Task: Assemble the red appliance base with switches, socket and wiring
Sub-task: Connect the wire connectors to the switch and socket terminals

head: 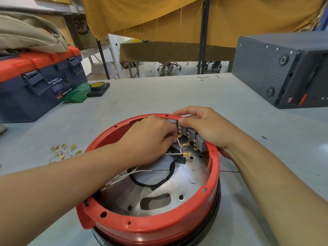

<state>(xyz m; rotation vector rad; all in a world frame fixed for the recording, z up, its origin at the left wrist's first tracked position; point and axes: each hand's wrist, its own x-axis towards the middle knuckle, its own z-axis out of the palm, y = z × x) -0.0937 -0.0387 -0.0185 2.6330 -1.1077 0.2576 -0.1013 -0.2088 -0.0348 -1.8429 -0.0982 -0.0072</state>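
Partway through: switches (192,134) seated at far rim of red appliance base (152,222) on worktop (177,93). Left hand (150,139) pinching white wire (178,143) onto terminal; right hand (204,124) gripping switch block. Loose spade-terminal wires (64,150) left of the base still unfitted.

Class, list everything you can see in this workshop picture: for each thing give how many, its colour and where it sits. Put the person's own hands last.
appliance base: one, red, near middle of the table
switch block: one, grey, at the base's far rim
wired terminals: several, brass on white wire, inside the base
black cable: one, on the base's metal floor
spare terminals: a loose bunch, brass and white, table left
toolbox: one, blue with red lid, far left
tape roll: one, yellow and black, beside the toolbox
green bag: one, by the toolbox
grey case: one, far right
left hand: pinches a wire at the switches
right hand: grips the switch block
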